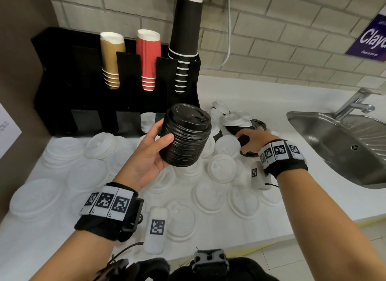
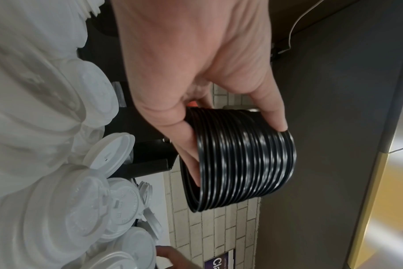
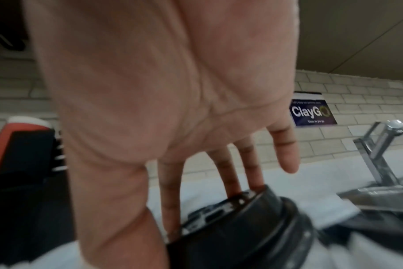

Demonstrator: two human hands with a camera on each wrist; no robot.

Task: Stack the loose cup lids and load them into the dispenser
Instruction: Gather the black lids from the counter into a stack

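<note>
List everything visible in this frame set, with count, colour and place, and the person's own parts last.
black lid stack: one, black, held above the counter
loose black lid: one, black, right of the stack
white lids: many, white, scattered on the counter
dispenser: one, black, against the wall
cup stacks: three; gold, red, black; in the dispenser
sink: one, steel, far right
left hand: grips the black lid stack
right hand: grips the loose black lid

Bright even light; white lids (image 1: 221,170) overexposed, right-wrist view blurred, edges warped.
</note>
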